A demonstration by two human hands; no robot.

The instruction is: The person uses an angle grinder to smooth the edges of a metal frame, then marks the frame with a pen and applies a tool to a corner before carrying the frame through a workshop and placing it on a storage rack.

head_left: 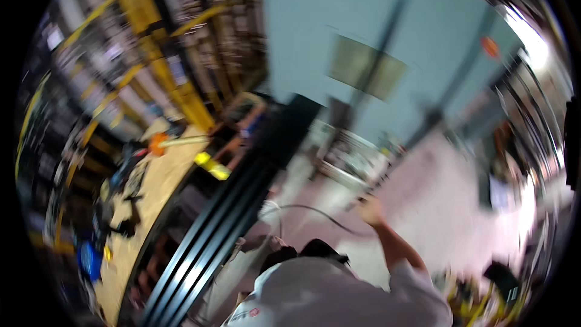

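My right arm reaches forward from a light grey sleeve. My right hand (371,211) is over the pale floor, right of centre, and smeared by motion. A small dark shape shows at its fingers; I cannot make out whether it is held. My left hand does not show clearly. Left of my body lies a bundle of long black bars (218,230), running from near left to the far middle along the bench. A dark cable (321,209) curves over the floor toward the right hand.
A wooden workbench (136,239) at left bears an orange-headed mallet (158,144), a yellow object (212,166) at its edge and a blue item (91,260). Beyond stand a yellow rack (154,54), a pale blue wall (308,0) and a white crate (351,157) on the floor.
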